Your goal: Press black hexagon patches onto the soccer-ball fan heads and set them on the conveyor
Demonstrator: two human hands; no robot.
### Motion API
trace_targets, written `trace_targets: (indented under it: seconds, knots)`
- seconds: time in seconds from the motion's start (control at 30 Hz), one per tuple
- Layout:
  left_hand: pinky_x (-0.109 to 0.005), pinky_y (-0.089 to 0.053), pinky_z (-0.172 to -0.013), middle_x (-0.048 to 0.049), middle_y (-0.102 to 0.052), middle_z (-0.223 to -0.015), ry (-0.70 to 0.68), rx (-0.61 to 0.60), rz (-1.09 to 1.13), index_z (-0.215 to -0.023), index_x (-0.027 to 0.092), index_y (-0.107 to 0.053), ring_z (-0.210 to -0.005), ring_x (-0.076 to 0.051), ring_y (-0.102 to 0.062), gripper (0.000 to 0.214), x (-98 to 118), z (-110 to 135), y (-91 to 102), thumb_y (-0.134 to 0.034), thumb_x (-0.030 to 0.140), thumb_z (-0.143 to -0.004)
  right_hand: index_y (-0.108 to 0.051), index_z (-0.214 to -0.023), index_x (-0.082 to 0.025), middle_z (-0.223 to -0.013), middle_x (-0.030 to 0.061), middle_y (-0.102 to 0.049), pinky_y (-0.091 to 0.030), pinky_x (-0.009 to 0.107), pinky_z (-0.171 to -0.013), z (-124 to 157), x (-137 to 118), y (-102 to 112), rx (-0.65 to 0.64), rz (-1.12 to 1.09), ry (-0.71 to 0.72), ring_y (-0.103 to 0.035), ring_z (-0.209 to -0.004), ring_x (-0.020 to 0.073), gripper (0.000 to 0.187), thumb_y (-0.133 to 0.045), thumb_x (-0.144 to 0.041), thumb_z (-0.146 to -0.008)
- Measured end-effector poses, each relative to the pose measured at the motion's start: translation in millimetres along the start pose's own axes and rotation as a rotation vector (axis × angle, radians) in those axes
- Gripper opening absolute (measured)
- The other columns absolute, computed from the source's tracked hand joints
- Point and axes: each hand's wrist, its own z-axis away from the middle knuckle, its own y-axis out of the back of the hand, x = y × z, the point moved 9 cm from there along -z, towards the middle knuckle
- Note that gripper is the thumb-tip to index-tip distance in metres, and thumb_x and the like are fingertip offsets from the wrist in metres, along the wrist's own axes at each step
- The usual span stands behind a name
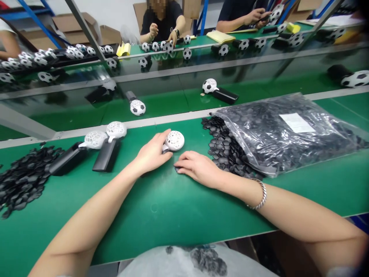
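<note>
My left hand (154, 153) is closed round a handheld fan with a round white football-style head (175, 141); its handle is mostly hidden under the hand. Just to the right, my right hand (197, 168) pinches a small black plastic piece (177, 168) close to the green tabletop. Beyond that hand lies a heap of similar black pieces (225, 148), spilling from a clear plastic bag (268, 134). Two more fans with white lattice heads (95, 139) and black handles (106, 156) rest on the left of the table.
Another pile of black pieces (27, 175) lies at far left. Behind a metal rail (144, 121), a green conveyor (173, 94) carries finished-looking football fans (137, 107). Across it, a co-worker (163, 23) and other people handle similar fans.
</note>
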Motion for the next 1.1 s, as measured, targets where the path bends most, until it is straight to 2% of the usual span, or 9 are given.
trace_targets:
  seconds: [0.1, 0.23, 0.3, 0.4, 0.5, 0.73, 0.97, 1.1]
  knots:
    - [-0.038, -0.038, -0.097, -0.008, -0.038, -0.135, -0.008, -0.001, -0.001, -0.137, 0.02, -0.024, -0.118, -0.027, -0.043, 0.07, 0, 1, -0.2, -0.053, 0.028, -0.073, -0.065, -0.092, -0.017, -0.091, 0.0077, -0.062, -0.046, 0.032, -0.074, -2, -1, -9, -0.026, 0.059, 0.003, -0.054, -0.087, 0.0204, 0.016, -0.055, -0.026, -0.083]
    - [-0.038, -0.039, -0.097, -0.0067, -0.039, -0.134, -0.032, -0.026, 0.001, -0.136, 0.021, -0.025, -0.117, -0.026, -0.044, 0.07, 4, 4, -1.2, -0.053, 0.026, -0.072, -0.063, -0.082, -0.016, -0.077, 0.0027, -0.063, -0.046, 0.027, -0.07, -1, 1, -3, -0.078, -0.072, 0.0, -0.056, -0.075, 0.0154, 0.007, -0.058, -0.021, -0.081]
    - [-0.038, -0.038, -0.097, -0.006, -0.04, -0.134, -0.051, -0.043, -0.001, -0.136, 0.021, -0.026, -0.116, -0.026, -0.045, 0.069, 8, 7, -2.2, -0.053, 0.025, -0.072, -0.063, -0.082, -0.016, -0.078, 0.0022, -0.064, -0.046, 0.025, -0.069, 2, 5, 11, -0.03, -0.126, -0.015, -0.058, -0.074, 0.014, 0.005, -0.059, -0.019, -0.08]
    - [-0.037, -0.041, -0.095, -0.0055, -0.042, -0.132, -0.068, -0.071, -0.004, -0.135, 0.022, -0.028, -0.114, -0.025, -0.046, 0.068, 14, 11, -4.5, -0.053, 0.023, -0.071, -0.065, -0.085, -0.017, -0.084, 0.0029, -0.067, -0.046, 0.024, -0.072, 5, 12, 37, 0.117, -0.14, -0.023, -0.061, -0.078, 0.0137, 0.008, -0.059, -0.017, -0.08]
    - [-0.037, -0.043, -0.092, -0.0053, -0.044, -0.13, -0.068, -0.083, -0.001, -0.134, 0.024, -0.029, -0.113, -0.025, -0.047, 0.067, 18, 13, -6.4, -0.053, 0.023, -0.071, -0.066, -0.088, -0.019, -0.086, 0.0021, -0.069, -0.046, 0.023, -0.072, 7, 15, 49, 0.204, -0.11, -0.013, -0.062, -0.079, 0.0134, 0.012, -0.056, -0.018, -0.082]
    - [-0.038, -0.042, -0.093, -0.0041, -0.042, -0.132, -0.064, -0.033, 0.031, -0.131, 0.026, -0.034, -0.114, -0.025, -0.046, 0.062, 21, 14, -4.5, -0.057, 0.031, -0.074, -0.062, -0.081, -0.017, -0.079, 0.0014, -0.068, -0.043, 0.024, -0.066, 10, 3, 44, 0.268, -0.003, 0.075, -0.061, -0.072, 0.0132, 0.008, -0.055, -0.018, -0.083]
    - [-0.038, -0.043, -0.091, -0.0035, -0.045, -0.13, -0.047, -0.033, 0.032, -0.13, 0.027, -0.035, -0.111, -0.024, -0.049, 0.061, 23, 13, -5.0, -0.058, 0.035, -0.074, -0.061, -0.093, -0.016, -0.085, 0.0056, -0.065, -0.038, 0.027, -0.063, 12, -15, 40, 0.293, 0.301, 0.264, -0.054, -0.075, 0.0156, 0.022, -0.039, -0.019, -0.09]
    - [-0.037, -0.044, -0.089, -0.0036, -0.046, -0.13, -0.042, -0.027, 0.024, -0.129, 0.027, -0.036, -0.111, -0.025, -0.049, 0.067, 24, 12, -6.9, -0.061, 0.046, -0.07, -0.061, -0.088, -0.017, -0.081, 0.0038, -0.065, -0.037, 0.028, -0.064, 10, -21, 37, 0.327, 0.331, 0.344, -0.054, -0.074, 0.0155, 0.021, -0.041, -0.02, -0.09]
